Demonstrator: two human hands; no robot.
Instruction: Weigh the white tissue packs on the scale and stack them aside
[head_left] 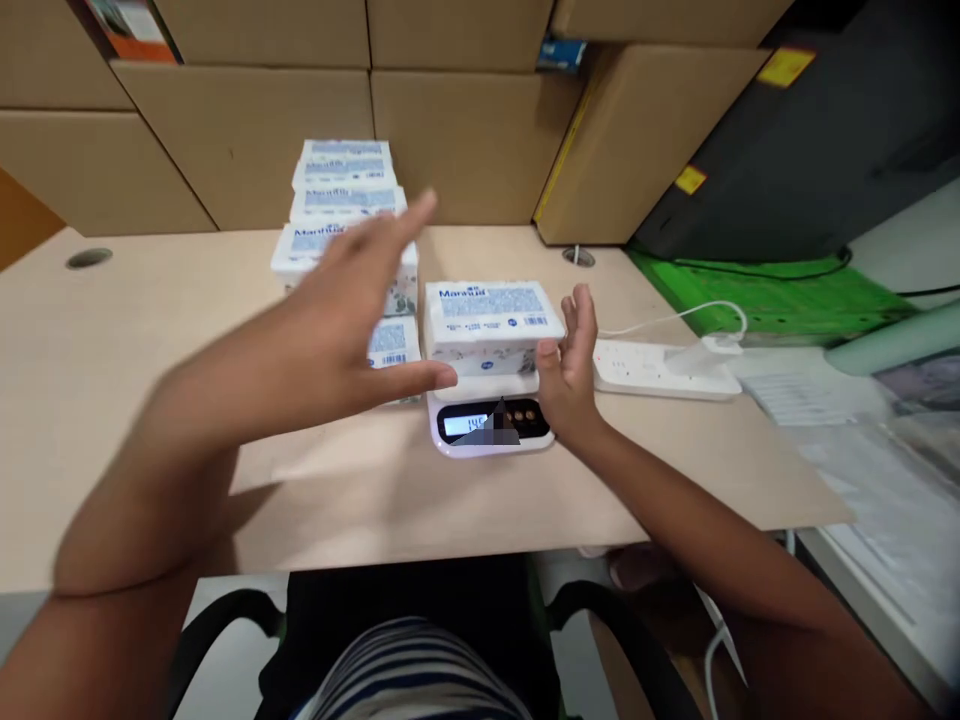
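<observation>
A white tissue pack printed with blue "Manhua" lettering rests on a small white digital scale, whose lit display is partly blurred. My left hand hovers to the left of that pack, fingers stretched and thumb apart, with nothing in it. At the pack's right end is my right hand, its fingers raised and spread; I cannot tell whether it touches the pack. Behind my left hand stand several similar tissue packs, one behind another. Another pack is partly hidden by that hand.
Cardboard boxes form a wall along the back of the wooden desk. A white power strip with a plugged-in charger lies to the right. Beyond it are a green board and plastic-wrapped items.
</observation>
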